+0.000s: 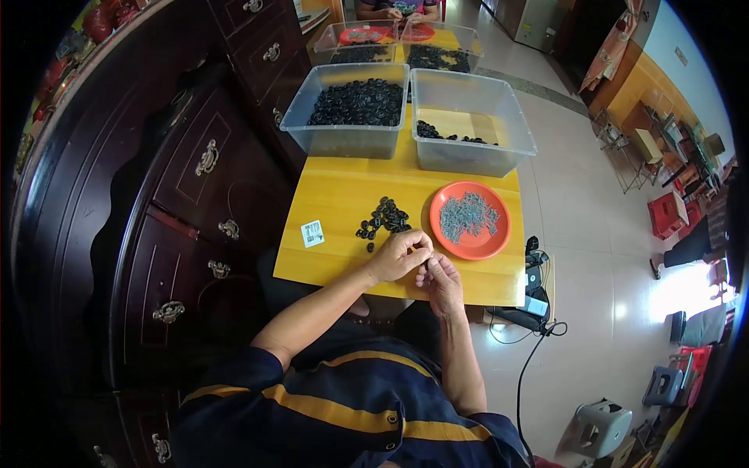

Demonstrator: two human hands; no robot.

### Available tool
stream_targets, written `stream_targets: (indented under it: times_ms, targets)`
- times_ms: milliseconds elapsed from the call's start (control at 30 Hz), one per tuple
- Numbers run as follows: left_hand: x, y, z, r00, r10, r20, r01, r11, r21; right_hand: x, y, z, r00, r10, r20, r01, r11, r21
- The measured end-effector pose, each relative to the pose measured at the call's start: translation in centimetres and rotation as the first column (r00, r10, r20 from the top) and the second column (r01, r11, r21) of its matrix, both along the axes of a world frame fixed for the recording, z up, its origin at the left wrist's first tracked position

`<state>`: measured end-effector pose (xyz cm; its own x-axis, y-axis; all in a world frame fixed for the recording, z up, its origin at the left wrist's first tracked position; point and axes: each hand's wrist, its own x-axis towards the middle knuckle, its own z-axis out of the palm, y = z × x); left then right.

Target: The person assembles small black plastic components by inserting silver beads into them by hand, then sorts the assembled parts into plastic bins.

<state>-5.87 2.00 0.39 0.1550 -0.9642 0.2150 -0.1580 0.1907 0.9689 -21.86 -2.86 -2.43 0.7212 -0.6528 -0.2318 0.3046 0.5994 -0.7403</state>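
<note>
My left hand (402, 256) and my right hand (441, 284) meet above the near part of the yellow table (335, 269). Fingers on both are pinched together, tip to tip. Whatever lies between them is too small and covered to make out, though a dark spot shows by the right fingers. Just beyond my left hand is a loose pile of small black oval pieces (386, 216), with a few strays around it. A red-orange plate (500, 244) sits beyond my right hand, heaped with small thin grey pieces (468, 216).
Two clear plastic bins stand farther back: the left bin (343, 143) is well filled with black pieces, the right bin (472, 160) holds few. A white printed label (312, 233) lies at left. Dark cabinets (195, 203) border the left side. Another person (398, 11) sits opposite.
</note>
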Motion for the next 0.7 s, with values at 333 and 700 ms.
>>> stream_targets:
  times_ms: [333,700]
  targets:
    - [1.6,2.0,-0.2,0.985,0.065,0.162,-0.066,0.998,0.002,1.6,-0.2,-0.1,0.994,0.072,-0.087,-0.077,0.995,-0.067]
    - [2.3,3.8,-0.2,0.986,0.089,0.142,-0.09,0.996,-0.002,1.7,-0.5,-0.5,0.97,0.205,-0.128,-0.225,0.959,-0.173]
